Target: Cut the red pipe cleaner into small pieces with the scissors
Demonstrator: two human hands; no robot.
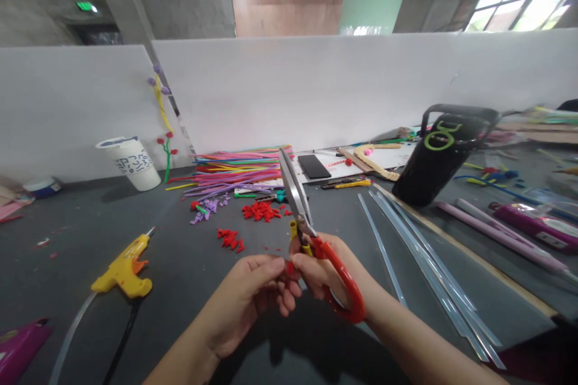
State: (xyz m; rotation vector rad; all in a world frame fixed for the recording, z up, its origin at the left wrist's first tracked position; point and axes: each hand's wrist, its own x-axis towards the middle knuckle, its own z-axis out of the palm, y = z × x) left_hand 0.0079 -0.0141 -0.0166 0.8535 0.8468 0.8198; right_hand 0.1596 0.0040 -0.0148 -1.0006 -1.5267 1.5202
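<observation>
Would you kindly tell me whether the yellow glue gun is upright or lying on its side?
The glue gun lies on its side; its handle and trigger extend along the tabletop.

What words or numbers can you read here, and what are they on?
None can be read clearly.
White cup: dark blue marks, too blurred to read.
Green lit sign: too small and blurred.
Purple object on the right: its pale label is too small to read.
</observation>
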